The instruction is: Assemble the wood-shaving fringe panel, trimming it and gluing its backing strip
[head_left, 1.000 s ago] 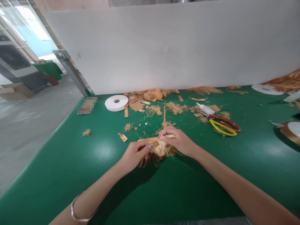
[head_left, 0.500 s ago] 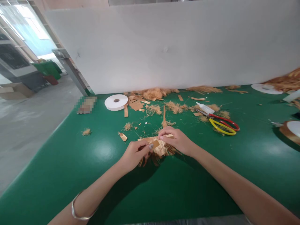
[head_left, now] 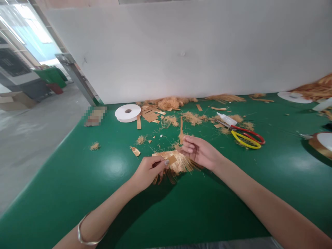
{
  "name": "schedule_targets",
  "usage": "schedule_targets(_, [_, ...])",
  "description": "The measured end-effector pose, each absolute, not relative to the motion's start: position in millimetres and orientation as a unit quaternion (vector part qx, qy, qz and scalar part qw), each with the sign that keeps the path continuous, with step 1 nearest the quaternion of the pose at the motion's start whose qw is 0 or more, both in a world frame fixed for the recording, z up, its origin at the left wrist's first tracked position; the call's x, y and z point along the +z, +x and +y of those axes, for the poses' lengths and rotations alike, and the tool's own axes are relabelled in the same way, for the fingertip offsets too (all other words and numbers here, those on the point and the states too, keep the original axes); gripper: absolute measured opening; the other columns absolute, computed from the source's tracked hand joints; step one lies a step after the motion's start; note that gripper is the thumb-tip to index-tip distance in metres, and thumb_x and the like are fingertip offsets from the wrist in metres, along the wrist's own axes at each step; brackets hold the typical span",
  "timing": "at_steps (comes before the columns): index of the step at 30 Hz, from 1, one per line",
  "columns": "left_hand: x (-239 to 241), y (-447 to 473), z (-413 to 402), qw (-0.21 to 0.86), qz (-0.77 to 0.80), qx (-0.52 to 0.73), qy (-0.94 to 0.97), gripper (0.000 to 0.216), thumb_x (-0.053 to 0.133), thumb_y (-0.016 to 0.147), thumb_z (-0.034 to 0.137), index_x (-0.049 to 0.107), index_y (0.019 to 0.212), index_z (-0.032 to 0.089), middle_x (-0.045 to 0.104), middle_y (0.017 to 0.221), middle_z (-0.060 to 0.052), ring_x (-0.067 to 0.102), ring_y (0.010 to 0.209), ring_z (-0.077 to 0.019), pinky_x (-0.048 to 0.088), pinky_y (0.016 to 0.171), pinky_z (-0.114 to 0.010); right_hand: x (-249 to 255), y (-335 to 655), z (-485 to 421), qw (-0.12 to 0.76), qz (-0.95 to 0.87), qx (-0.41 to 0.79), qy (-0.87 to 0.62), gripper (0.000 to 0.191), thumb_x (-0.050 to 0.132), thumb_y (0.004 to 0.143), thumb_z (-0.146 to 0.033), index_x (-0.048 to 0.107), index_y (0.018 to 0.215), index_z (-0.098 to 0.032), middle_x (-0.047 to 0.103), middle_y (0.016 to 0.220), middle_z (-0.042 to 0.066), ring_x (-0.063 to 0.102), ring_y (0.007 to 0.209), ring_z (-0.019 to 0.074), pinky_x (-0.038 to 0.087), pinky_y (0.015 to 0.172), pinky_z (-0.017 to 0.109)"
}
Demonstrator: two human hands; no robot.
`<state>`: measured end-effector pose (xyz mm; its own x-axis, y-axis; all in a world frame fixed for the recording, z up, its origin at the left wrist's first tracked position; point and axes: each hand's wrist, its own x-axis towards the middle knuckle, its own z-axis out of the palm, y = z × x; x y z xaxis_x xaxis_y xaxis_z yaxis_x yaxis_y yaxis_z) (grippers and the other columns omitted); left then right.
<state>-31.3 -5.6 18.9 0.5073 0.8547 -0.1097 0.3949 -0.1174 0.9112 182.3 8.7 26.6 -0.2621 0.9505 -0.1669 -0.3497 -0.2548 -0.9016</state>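
A bundle of golden straw-like fibres (head_left: 178, 164) with a brown tape band lies on the green table (head_left: 77, 173) in front of me. My left hand (head_left: 149, 170) pinches its left end, thumb and finger closed on a small brown tape piece (head_left: 171, 159). My right hand (head_left: 201, 151) hovers just right of and above the bundle, fingers loosely curled and apart, holding nothing I can see.
Red and yellow scissors (head_left: 246, 136) and a small white glue bottle (head_left: 227, 119) lie to the right. A white tape roll (head_left: 128, 113) sits at the back left amid brown strips and fibre scraps (head_left: 169, 103). More rolls (head_left: 324, 141) stand at the right edge. A white wall panel backs the table.
My right hand has lifted off the bundle's top edge and moved slightly back and right, its fingers loosening. My left hand keeps its pinch in place.
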Motion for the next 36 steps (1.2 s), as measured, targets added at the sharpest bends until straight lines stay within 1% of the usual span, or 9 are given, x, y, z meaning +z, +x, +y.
schedule_targets(4, [19.6,-32.1,-5.0,0.494,0.439,0.231,0.714,0.037,0.047,0.085,0.045,0.056,0.067,0.014,0.048,0.051,0.004,0.042,0.045,-0.0071,0.033,0.046,-0.019,31.4,197.0,10.1,0.48,-0.518,0.543,-0.455,0.021,0.057,0.077,-0.039,0.046,0.072,-0.021,0.023,0.053,-0.008,0.018,0.044,0.0071,0.019,0.041,0.024])
schedule_targets(11, [18.0,-35.0,-2.2,0.512,0.444,0.247,0.692,0.038,0.048,0.084,0.048,0.057,0.069,0.015,0.049,0.05,0.003,0.045,0.046,-0.009,0.035,0.048,-0.021,37.4,219.5,11.6,0.175,-0.79,0.216,-0.546,0.012,0.06,0.075,-0.034,0.066,0.081,-0.025,0.05,0.051,-0.002,0.044,0.051,0.0123,0.03,0.052,0.027])
schedule_targets(16, [15.2,-36.4,1.8,0.532,0.442,0.265,0.672,0.037,0.05,0.083,0.048,0.058,0.067,0.016,0.048,0.049,0.003,0.044,0.047,-0.0089,0.034,0.05,-0.021,23.6,229.7,22.1,0.191,-0.761,-0.046,-0.618,0.04,0.055,0.083,-0.041,0.058,0.12,-0.027,0.064,0.067,0.007,0.057,0.073,0.0251,0.039,0.069,0.038])
schedule_targets(21, [14.0,-35.7,1.9,0.544,0.428,0.246,0.679,0.039,0.05,0.083,0.05,0.058,0.068,0.015,0.043,0.047,0.005,0.04,0.045,-0.0078,0.032,0.048,-0.021,24.9,236.5,28.9,0.365,-0.688,-0.014,-0.627,0.056,0.029,0.09,-0.055,0.046,0.133,-0.023,0.059,0.119,0.015,0.052,0.111,0.0309,0.04,0.083,0.042])
schedule_targets(25, [15.3,-34.1,0.4,0.552,0.422,0.243,0.677,0.038,0.051,0.083,0.049,0.056,0.067,0.014,0.041,0.046,0.005,0.038,0.043,-0.0069,0.031,0.046,-0.02,41.6,238.8,25.9,0.448,-0.654,0.137,-0.594,0.06,0.003,0.094,-0.048,0.037,0.139,-0.026,0.051,0.132,0.013,0.053,0.115,0.0256,0.046,0.07,0.035])
schedule_targets(28, [15.0,-34.1,0.6,0.556,0.421,0.249,0.672,0.038,0.051,0.083,0.048,0.056,0.067,0.014,0.041,0.046,0.005,0.039,0.043,-0.0068,0.031,0.045,-0.02,61.5,242.5,16.3,0.349,-0.714,0.274,-0.542,0.063,0.009,0.093,-0.054,0.056,0.122,-0.025,0.065,0.112,0.01,0.062,0.102,0.0233,0.047,0.066,0.033])
schedule_targets(31, [13.4,-35.1,1.8,0.554,0.422,0.252,0.672,0.038,0.05,0.084,0.048,0.057,0.068,0.014,0.042,0.046,0.005,0.04,0.043,-0.0069,0.031,0.044,-0.019,80.3,241.7,9.8,0.083,-0.79,0.456,-0.401,0.061,0.029,0.085,-0.067,0.07,0.099,-0.024,0.069,0.103,0.009,0.063,0.099,0.0239,0.05,0.074,0.034])
schedule_targets(33, [12.4,-35.7,2.5,0.555,0.423,0.251,0.671,0.039,0.05,0.084,0.049,0.057,0.069,0.014,0.042,0.046,0.005,0.04,0.042,-0.007,0.031,0.044,-0.019,88.4,235.9,11.3,-0.02,-0.807,0.415,-0.42,0.057,0.048,0.077,-0.067,0.07,0.103,-0.022,0.062,0.118,0.011,0.056,0.112,0.03,0.048,0.085,0.04])
schedule_targets(36, [11.4,-36.3,3.5,0.55,0.424,0.257,0.672,0.038,0.05,0.084,0.048,0.059,0.07,0.014,0.041,0.047,0.005,0.039,0.044,-0.0069,0.03,0.045,-0.019,95.2,223.6,19.0,0.164,-0.768,0.115,-0.609,0.074,0.063,0.069,-0.061,0.056,0.126,-0.013,0.034,0.144,0.018,0.027,0.132,0.0411,0.035,0.1,0.055])
